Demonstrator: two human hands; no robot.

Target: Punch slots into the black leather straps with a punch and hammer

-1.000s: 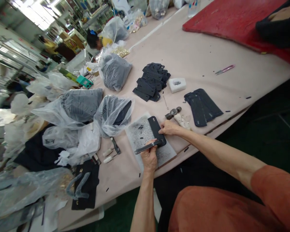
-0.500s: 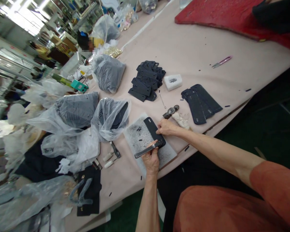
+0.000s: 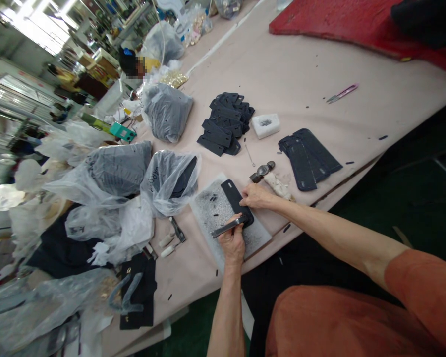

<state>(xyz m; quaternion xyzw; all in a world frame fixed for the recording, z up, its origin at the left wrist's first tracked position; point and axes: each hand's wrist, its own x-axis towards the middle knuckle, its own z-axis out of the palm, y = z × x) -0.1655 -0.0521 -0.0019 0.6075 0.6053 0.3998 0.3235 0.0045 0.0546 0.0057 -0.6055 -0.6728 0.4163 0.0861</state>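
Note:
My left hand [image 3: 233, 244] is closed around a dark metal bar-shaped tool [image 3: 226, 227], which slants across the near end of a black strap-shaped piece [image 3: 233, 194]. That piece has rounded corners and a slot at its far end. My right hand [image 3: 258, 196] has its fingers bent together on the piece's right edge; the fingertips are partly hidden. Beneath lies a pale board [image 3: 203, 194], speckled with dark marks and bearing several small black oblong bits. Just beyond my right hand is a metal-headed tool [image 3: 263, 170] beside a whitish wrapped bundle [image 3: 278, 186].
A pile of black pieces [image 3: 226, 121] lies farther back, near a white block [image 3: 265, 126]. More black pieces [image 3: 308, 158] are fanned out at right, with thread snips [image 3: 342, 93] beyond. Plastic-bagged stacks [image 3: 121, 168] crowd the left. A red board [image 3: 330, 22] covers the far right.
The free end of the bar-shaped tool in my left hand has shifted slightly up and to the right. My right hand stays at the black piece's edge.

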